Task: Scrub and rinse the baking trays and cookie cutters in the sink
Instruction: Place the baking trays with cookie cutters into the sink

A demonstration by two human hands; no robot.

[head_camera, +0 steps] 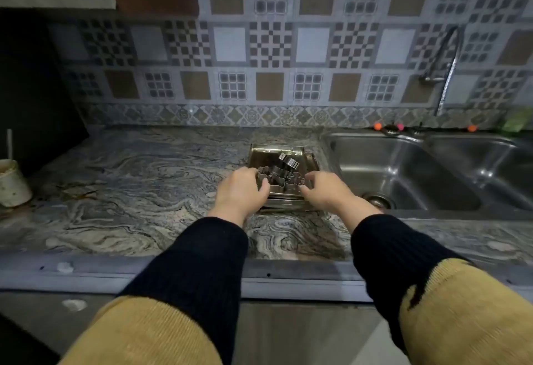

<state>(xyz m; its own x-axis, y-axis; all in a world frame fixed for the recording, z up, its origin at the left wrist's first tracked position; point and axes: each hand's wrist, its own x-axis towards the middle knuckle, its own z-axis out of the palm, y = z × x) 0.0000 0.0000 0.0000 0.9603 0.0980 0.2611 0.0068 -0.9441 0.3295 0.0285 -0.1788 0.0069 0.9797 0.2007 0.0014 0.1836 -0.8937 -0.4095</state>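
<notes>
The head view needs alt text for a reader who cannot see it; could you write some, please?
Both hands, left hand and right hand, grip the near edge of stacked baking trays holding cookie cutters on a marbled counter, left of a steel sink.

My kitchen, dimly lit: a patterned tile backsplash [288, 56] rises behind the swirled grey stone countertop [138, 191]; a dark wall [26, 82] stands at left.
</notes>
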